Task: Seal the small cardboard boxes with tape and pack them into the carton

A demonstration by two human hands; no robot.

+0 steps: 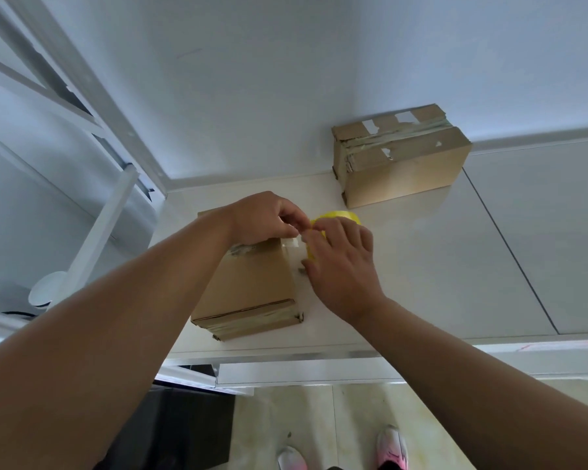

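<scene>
White counter [421, 266], pale wall [286, 79]; taped box [398, 154] at one o'clock. On the near box [252, 283], left hand [262, 218] pinches tape [291, 244]; right hand [340, 262] grips the yellow roll [340, 217].

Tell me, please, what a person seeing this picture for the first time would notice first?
The eye goes first to the two hands meeting over the white counter: the right hand grips a yellow tape roll and the left hand pinches at its loose end, just above the near cardboard box. A second cardboard box, already taped and marked with torn white patches, stands at the counter's back right.
</scene>
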